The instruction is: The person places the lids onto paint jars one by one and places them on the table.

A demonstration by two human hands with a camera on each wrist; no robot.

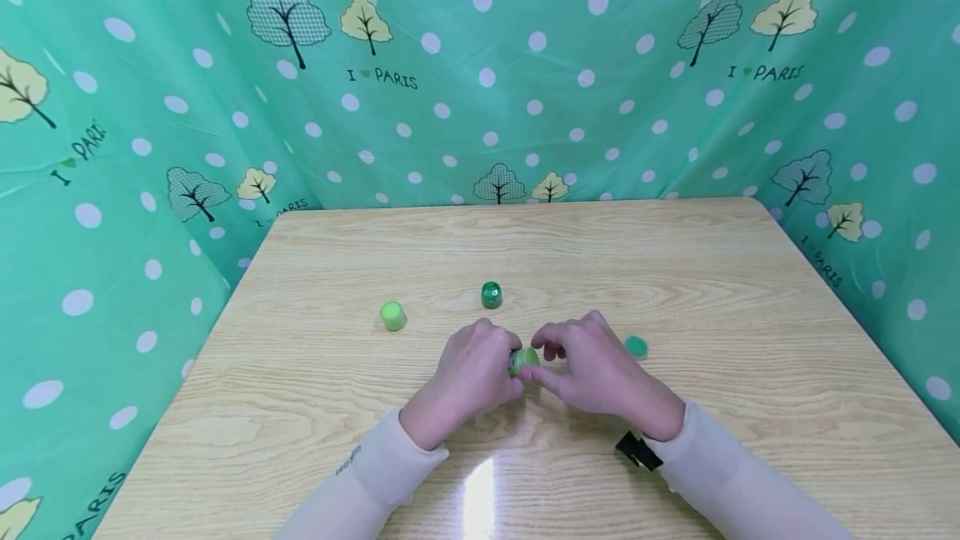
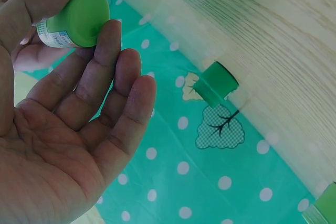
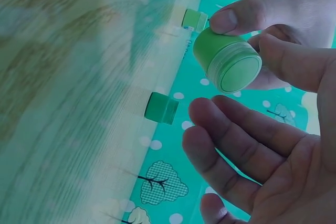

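My left hand (image 1: 474, 367) pinches a small light-green jar (image 1: 525, 361) between thumb and fingertips, low over the table. In the left wrist view, the jar (image 2: 90, 18) shows a smooth green round end and a white printed label. Its other end faces my right hand (image 1: 594, 367) and, in the right wrist view, the jar (image 3: 239, 72) has a clear, ridged rim around a flat green disc. The right hand's fingers are loosely bent and spread, its thumb tip right at the jar's rim. A flat round green lid (image 1: 636, 347) lies beside the right wrist.
A dark-green jar (image 1: 491, 295) stands on the wooden table (image 1: 330, 423) beyond my hands. Another light-green jar (image 1: 392, 315) stands further left. A green dotted curtain (image 1: 517, 107) hangs behind and along both sides of the table. A black clip (image 1: 639, 451) is at my right cuff.
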